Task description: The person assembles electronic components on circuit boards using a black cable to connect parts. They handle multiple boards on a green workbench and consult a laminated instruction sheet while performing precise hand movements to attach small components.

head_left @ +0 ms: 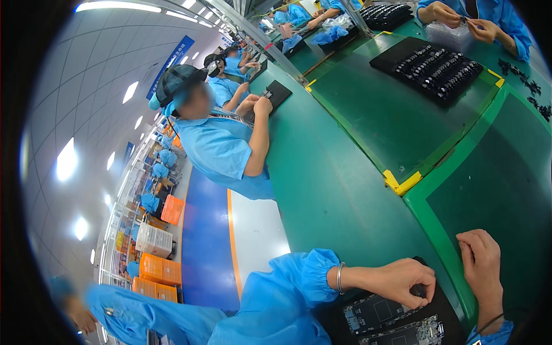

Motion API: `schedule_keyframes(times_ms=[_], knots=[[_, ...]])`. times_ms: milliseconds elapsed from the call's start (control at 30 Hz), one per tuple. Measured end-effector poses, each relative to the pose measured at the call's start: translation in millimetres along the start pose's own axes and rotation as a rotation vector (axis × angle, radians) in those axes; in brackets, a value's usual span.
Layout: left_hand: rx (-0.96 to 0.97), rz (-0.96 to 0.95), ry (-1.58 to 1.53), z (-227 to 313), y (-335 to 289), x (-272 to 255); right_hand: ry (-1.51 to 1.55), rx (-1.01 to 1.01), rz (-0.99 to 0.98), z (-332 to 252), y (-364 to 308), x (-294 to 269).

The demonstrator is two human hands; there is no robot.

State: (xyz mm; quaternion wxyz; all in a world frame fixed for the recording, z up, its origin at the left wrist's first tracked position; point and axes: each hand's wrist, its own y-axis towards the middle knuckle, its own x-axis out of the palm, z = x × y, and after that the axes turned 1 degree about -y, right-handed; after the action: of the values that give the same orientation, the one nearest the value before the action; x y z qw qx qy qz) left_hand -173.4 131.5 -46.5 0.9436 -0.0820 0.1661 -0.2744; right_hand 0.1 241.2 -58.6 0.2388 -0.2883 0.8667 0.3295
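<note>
My left hand point(397, 283), with a metal bangle at the wrist, comes in over a black tray point(451, 310) at the lower right. Its fingers are bent down in a pinch around a small black part point(420, 291), mostly hidden by the fingertips. Beneath the hand lie a dark circuit board point(374, 310) and a second circuit board point(408, 333), cut off by the lower edge. My right hand point(483, 264) is held apart from the tray, just to its right, above the green bench. Its fingers are loosely curled together, and nothing shows in them.
Beyond lies a black foam tray point(437, 69) with rows of small parts; a co-worker's hands point(468, 23) work behind it. Loose black parts point(520, 77) lie at far right. Yellow tape point(402, 183) marks a bench corner. Another co-worker point(224, 138) leans on the bench at left.
</note>
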Motion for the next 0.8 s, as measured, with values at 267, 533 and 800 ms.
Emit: schedule_keyframes(times_ms=[267,533,800], knots=[[0.02,0.011,-0.087,0.2,-1.3,0.9,-0.024,-0.005,0.027,-1.2,0.6,0.8],[-0.026,-0.044,0.008,7.3,-1.8,-2.2,-0.002,-0.014,0.038,-1.1,0.4,0.1],[-0.021,-0.026,-0.064,5.1,-1.2,-2.8,-0.016,-0.024,0.038,-2.3,2.3,-0.6]])
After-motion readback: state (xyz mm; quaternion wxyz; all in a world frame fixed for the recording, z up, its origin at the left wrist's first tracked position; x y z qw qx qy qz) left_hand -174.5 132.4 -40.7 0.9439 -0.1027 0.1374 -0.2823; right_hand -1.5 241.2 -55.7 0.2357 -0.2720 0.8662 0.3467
